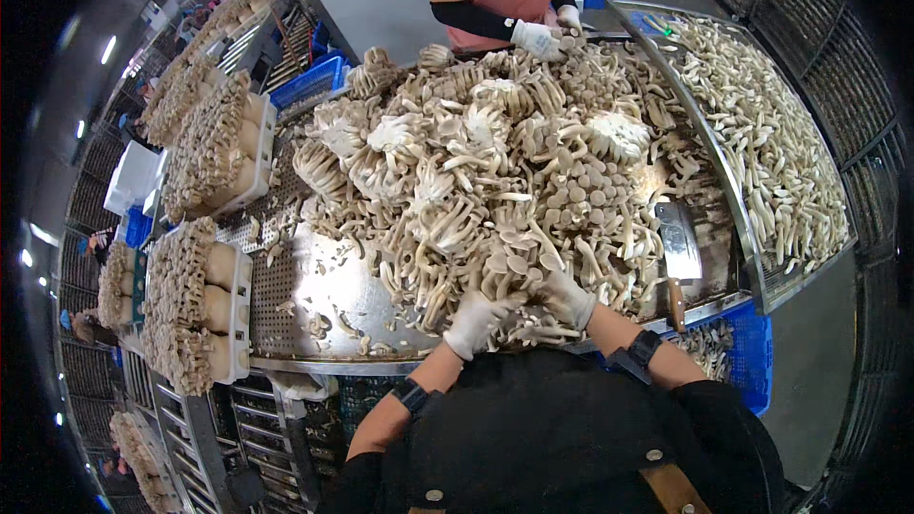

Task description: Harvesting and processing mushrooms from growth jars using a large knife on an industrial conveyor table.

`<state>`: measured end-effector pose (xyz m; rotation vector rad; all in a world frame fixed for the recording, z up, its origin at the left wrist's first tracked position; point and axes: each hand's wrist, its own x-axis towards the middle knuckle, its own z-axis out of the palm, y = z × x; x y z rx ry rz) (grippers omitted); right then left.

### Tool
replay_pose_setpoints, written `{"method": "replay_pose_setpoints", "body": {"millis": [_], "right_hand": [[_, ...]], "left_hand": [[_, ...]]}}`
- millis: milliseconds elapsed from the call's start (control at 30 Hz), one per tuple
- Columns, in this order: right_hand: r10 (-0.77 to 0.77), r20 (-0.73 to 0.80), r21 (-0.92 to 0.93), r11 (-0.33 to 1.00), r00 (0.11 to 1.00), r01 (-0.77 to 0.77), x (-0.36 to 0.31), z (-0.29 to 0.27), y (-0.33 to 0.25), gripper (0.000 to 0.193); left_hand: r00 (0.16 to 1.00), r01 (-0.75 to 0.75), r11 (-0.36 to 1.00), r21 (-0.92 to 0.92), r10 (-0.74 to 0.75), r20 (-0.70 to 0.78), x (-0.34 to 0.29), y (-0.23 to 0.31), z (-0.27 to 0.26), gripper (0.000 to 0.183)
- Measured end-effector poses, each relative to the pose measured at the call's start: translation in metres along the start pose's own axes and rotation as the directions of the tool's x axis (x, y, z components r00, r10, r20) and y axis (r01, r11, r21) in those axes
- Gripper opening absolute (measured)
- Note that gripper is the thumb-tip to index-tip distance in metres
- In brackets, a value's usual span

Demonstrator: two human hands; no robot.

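Observation:
A large heap of grey-brown mushrooms (438, 219), many in joined clusters with pale cut bases, covers the metal worktable (328, 276). At the heap's near edge my left hand (474, 324), in a white glove, has its fingers bent inward on mushrooms. Close beside it on the right, my gloved right hand (568, 300) is curled around mushroom stems, its fingertips partly hidden among them. Small loose mushrooms lie just below and between both hands. To the right of the heap rests a cleaver (680, 243) with a wooden handle, touched by neither hand.
Across the table a co-worker's gloved hand (538, 39) handles mushrooms. A raised metal tray (705, 114) of loose mushrooms stands at right, above a blue crate (752, 352). White crates (240, 314) of bottled mushrooms line the left side by a roller conveyor (181, 428).

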<state>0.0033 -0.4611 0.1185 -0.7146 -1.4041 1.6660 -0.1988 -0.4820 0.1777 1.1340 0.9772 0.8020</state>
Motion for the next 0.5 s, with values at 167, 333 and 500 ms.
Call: {"method": "replay_pose_setpoints", "body": {"millis": [167, 333, 500], "right_hand": [[0.305, -0.223, 0.609, 0.785, 0.926, -0.113, 0.005, 0.012, -0.042, 0.044], [0.269, -0.18, 0.855, 0.518, 0.946, 0.015, -0.009, -0.014, -0.039, 0.042], [0.148, -0.441, 0.227, 0.973, 0.885, -0.049, -0.009, 0.021, -0.071, 0.088]], "left_hand": [[0.974, 0.18, 0.9, -0.398, -0.221, -0.058, 0.0, 0.047, 0.003, 0.072], [0.985, -0.116, 0.758, -0.641, 0.007, -0.17, 0.01, 0.027, -0.034, 0.028], [0.993, -0.114, 0.848, -0.517, 0.078, -0.09, 0.009, 0.015, -0.035, 0.075]]}}
